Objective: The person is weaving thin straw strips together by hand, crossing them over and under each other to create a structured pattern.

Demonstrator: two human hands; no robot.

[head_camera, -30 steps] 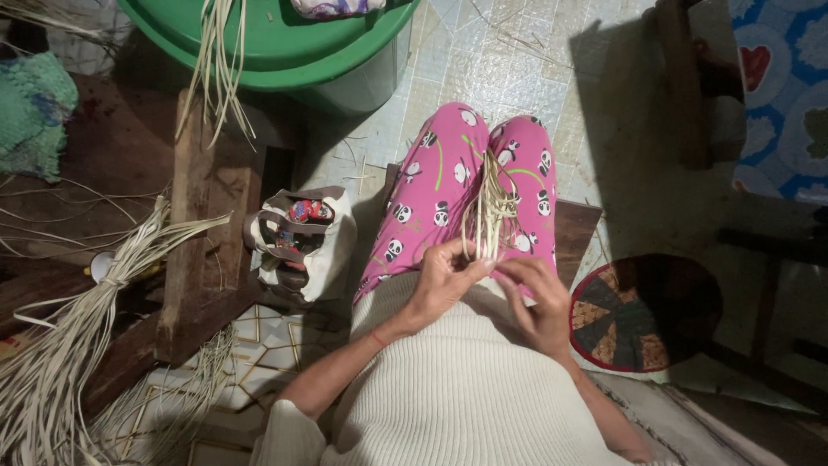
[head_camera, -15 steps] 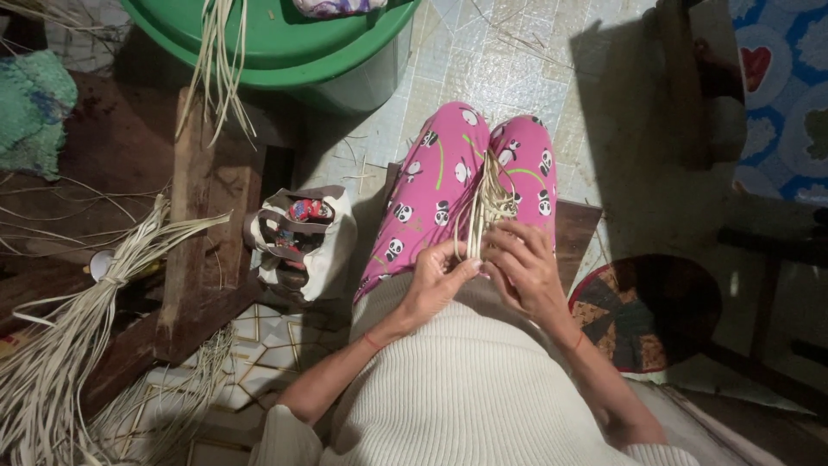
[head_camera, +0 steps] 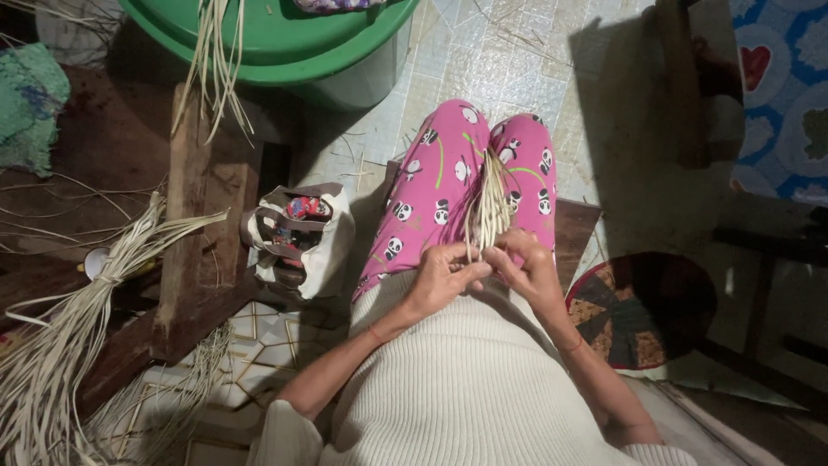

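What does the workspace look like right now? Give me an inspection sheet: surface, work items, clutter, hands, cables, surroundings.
Surface: pink patterned trousers on the lap, above a wooden seat; pale tiled floor.
Work items: pale straw strips fanned over the lap, gathered at the fingers.
Clutter: tied straw bundle at left; cloth bag beside the knee; loose strands hanging over a green tub.
Hands: left hand and right hand close together, both pinching the strips' near ends.
Cables: nothing seen.
Surroundings: wooden beam, round patchwork mat, green knit cloth, blue patterned fabric.
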